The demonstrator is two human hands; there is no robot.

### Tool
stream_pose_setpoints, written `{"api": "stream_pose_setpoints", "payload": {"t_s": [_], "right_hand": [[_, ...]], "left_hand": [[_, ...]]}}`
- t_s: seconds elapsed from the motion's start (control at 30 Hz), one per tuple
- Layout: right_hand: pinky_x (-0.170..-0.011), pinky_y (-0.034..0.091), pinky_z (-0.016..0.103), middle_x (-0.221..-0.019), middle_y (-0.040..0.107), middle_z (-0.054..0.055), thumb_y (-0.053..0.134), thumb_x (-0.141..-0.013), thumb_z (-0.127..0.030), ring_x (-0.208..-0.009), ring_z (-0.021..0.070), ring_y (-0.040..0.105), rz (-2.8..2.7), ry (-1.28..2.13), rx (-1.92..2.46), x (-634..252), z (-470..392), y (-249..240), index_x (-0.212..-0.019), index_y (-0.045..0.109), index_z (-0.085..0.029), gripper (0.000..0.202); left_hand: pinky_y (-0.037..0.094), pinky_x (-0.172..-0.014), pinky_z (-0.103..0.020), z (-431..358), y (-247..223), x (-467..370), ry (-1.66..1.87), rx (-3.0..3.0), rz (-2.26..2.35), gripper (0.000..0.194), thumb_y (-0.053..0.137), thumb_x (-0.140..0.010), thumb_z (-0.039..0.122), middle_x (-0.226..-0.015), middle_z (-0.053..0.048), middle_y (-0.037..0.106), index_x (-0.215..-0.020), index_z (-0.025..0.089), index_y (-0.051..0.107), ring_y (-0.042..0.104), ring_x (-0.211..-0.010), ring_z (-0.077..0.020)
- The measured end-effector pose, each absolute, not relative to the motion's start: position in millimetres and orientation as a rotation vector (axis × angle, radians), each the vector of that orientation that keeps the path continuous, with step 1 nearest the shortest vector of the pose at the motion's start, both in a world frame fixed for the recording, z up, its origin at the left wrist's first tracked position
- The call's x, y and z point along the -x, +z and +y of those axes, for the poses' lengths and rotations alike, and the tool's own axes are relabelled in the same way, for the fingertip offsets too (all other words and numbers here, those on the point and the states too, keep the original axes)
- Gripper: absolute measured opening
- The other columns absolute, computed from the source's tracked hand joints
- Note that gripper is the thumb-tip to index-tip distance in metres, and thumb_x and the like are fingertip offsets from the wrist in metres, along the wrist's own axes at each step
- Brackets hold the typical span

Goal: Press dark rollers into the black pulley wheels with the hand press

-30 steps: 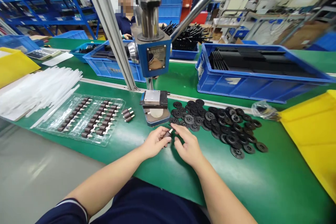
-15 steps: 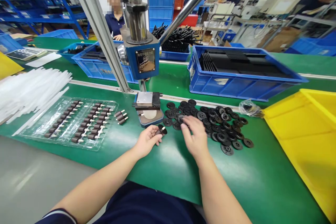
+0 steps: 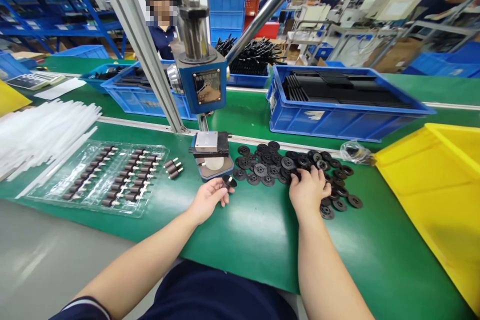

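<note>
My left hand (image 3: 208, 199) is closed in front of the press, gripping a dark roller with a black disc (image 3: 229, 181) on its end; a pale shaft tip pokes through the disc. Most of that roller is hidden by my fingers. Over the pile of black discs (image 3: 288, 163), my right hand (image 3: 308, 191) reaches down with fingers apart and bent, touching the discs. Whether a disc is pinched there I cannot see. The hand press (image 3: 208, 85) stands between the discs and several loose brown rollers (image 3: 173, 168) with white shafts.
A clear plastic tray (image 3: 90, 200) holds rows of brown rollers on the left, beside a heap of white strips (image 3: 45, 135). Behind the discs stands a blue crate (image 3: 337, 125) of black panels. A yellow bin (image 3: 431, 185) flanks the right side. A co-worker (image 3: 161, 35) is across the bench.
My right hand has moved right across the pile, from the discs near the press to those in the middle. My left hand keeps the roller at nearly the same place, slightly turned.
</note>
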State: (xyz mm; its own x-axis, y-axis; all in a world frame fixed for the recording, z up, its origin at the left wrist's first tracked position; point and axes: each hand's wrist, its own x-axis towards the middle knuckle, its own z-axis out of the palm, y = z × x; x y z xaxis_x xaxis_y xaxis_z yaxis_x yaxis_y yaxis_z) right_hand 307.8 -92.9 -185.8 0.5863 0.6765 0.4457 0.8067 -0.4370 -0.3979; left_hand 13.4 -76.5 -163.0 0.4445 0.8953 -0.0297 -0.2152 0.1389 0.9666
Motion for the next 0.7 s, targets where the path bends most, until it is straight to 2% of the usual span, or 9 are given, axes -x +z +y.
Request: {"api": "stream_pose_setpoints", "payload": {"t_s": [0.17, 0.37, 0.43, 0.53, 0.6, 0.7], "right_hand": [[-0.104, 0.015, 0.060, -0.132, 0.053, 0.015, 0.043, -0.089, -0.035, -0.128, 0.0330, 0.036, -1.118, -0.342, 2.190, -307.2, -87.1, -189.1, -0.098, 0.068, -0.015, 0.033], [-0.102, 0.019, 0.060, -0.120, 0.061, 0.015, 0.036, -0.092, -0.034, -0.122, 0.0341, 0.043, -1.039, -0.384, 2.048, -314.5, -86.5, -173.4, -0.089, 0.066, -0.014, 0.036], [-0.101, 0.028, 0.055, -0.116, 0.062, 0.016, 0.035, -0.094, -0.035, -0.117, 0.0317, 0.047, -1.083, -0.362, 1.971, -309.7, -91.2, -164.4, -0.093, 0.066, -0.013, 0.038], [-0.093, 0.043, 0.039, -0.106, 0.065, 0.014, 0.034, -0.097, -0.036, -0.102, 0.0227, 0.058, -1.289, -0.235, 1.838, -284.9, -99.1, -157.2, -0.104, 0.064, -0.012, 0.039], [-0.087, 0.047, 0.030, -0.100, 0.067, 0.009, 0.038, -0.097, -0.036, -0.093, 0.0178, 0.062, -1.487, -0.108, 1.751, -259.5, -102.9, -158.3, -0.103, 0.066, -0.015, 0.036], [-0.082, 0.049, 0.024, -0.094, 0.069, 0.004, 0.042, -0.096, -0.033, -0.087, 0.0143, 0.063, -1.773, 0.073, 1.642, -223.2, -106.2, -164.5, -0.095, 0.068, -0.020, 0.029]], "left_hand": [[0.045, -0.057, -0.022, -77.6, -161.3, -14.1, 0.962, -1.174, 0.849, 0.032, 0.069, -0.081, 0.032, -0.070, -0.002, 0.064, -0.103, 0.010, 0.060, 0.053, -0.057, -0.0082], [0.046, -0.056, -0.022, -76.3, -163.0, -15.5, 0.956, -1.135, 0.798, 0.033, 0.071, -0.079, 0.033, -0.091, -0.008, 0.068, -0.100, 0.011, 0.058, 0.057, -0.063, -0.0088], [0.046, -0.055, -0.022, -75.3, -163.3, -15.0, 0.943, -1.120, 0.797, 0.034, 0.072, -0.078, 0.032, -0.091, -0.008, 0.068, -0.100, 0.012, 0.057, 0.057, -0.063, -0.0088], [0.045, -0.053, -0.021, -74.6, -162.0, -13.6, 0.894, -1.100, 0.802, 0.036, 0.077, -0.072, 0.030, -0.084, -0.005, 0.066, -0.095, 0.012, 0.056, 0.058, -0.061, -0.0090], [0.044, -0.051, -0.021, -74.8, -160.4, -12.9, 0.857, -1.107, 0.799, 0.036, 0.079, -0.070, 0.030, -0.081, -0.004, 0.066, -0.092, 0.012, 0.057, 0.057, -0.059, -0.0092], [0.044, -0.050, -0.022, -76.1, -158.0, -13.1, 0.839, -1.140, 0.778, 0.034, 0.077, -0.072, 0.033, -0.075, -0.003, 0.064, -0.092, 0.011, 0.059, 0.057, -0.057, -0.0102]]}}
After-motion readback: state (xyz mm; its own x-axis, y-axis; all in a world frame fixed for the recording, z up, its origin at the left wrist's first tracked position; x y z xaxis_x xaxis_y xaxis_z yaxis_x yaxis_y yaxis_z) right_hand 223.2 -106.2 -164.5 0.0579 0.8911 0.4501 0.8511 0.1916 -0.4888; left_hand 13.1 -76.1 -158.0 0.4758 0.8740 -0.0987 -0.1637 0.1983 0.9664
